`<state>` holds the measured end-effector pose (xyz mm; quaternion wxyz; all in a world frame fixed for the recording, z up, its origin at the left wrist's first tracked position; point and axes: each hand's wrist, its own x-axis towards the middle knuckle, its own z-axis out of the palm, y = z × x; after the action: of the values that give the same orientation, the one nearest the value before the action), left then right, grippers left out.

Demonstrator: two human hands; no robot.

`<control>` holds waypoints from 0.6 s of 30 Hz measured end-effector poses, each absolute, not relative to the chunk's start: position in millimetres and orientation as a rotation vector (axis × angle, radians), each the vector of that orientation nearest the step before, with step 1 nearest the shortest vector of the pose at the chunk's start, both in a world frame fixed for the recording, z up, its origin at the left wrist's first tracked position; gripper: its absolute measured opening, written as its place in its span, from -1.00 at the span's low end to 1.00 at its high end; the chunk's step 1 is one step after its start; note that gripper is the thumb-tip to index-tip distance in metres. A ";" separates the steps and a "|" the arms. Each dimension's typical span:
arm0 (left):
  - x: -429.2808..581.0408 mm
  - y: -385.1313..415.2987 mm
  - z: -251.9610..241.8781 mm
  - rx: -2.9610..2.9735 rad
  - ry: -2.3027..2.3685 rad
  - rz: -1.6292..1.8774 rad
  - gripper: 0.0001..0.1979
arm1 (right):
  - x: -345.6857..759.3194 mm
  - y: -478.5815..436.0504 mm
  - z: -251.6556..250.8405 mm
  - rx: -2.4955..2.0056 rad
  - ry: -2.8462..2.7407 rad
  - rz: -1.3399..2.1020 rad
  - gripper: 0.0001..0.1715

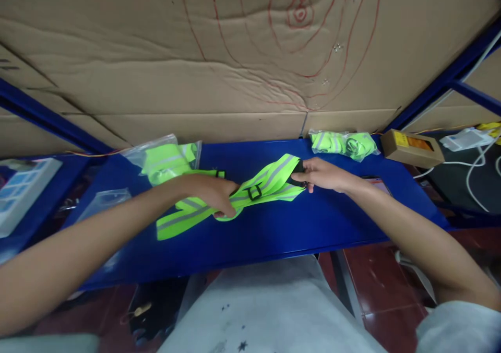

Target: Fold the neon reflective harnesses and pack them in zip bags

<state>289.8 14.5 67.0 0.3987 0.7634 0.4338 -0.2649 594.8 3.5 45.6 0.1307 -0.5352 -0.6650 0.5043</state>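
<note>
A neon yellow-green strap bundle (270, 180) with grey reflective stripes stretches between my two hands above the blue table (250, 238). My left hand (215, 193) is closed round its middle-left part, and loose strap ends spread out to the left below that hand. At the right end, my right hand (317, 174) pinches the bundle by a black part between thumb and fingers. A black buckle (254, 192) shows on the straps between the hands. Behind my left forearm, more neon straps (166, 160) lie partly in a clear plastic bag.
A bagged neon roll bundle (342, 144) lies at the table's back edge, beside a brown cardboard box (413, 148). A phone-like object (378, 185) is partly behind my right wrist. A flat clear bag (105, 202) lies at left. Cardboard (250, 92) stands behind; blue frame posts flank it.
</note>
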 end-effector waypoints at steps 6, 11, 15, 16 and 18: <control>297.3 4.8 86.0 2.305 1.318 -0.694 -0.12 | 602.5 17.5 39.0 -1.842 -1.860 1.478 -0.68; 286.4 -2.5 75.0 2.488 1.610 -0.738 -0.22 | 618.1 14.6 34.5 -1.894 -1.810 1.447 -0.70; 289.8 -10.4 43.7 2.473 1.471 -0.729 -0.30 | 621.3 10.5 17.9 -1.993 -1.951 1.398 -0.74; 295.4 -16.3 37.6 2.485 1.464 -0.708 -0.24 | 621.7 10.3 14.0 -1.999 -1.977 1.385 -0.77; 314.5 -34.5 28.7 2.589 1.478 -0.541 -0.02 | 622.8 10.4 9.0 -2.006 -2.019 1.342 -0.83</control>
<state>314.5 -34.5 28.7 0.0560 0.8532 0.4870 -0.1782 622.8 10.4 9.0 -0.0027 -0.6374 -0.6416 0.4266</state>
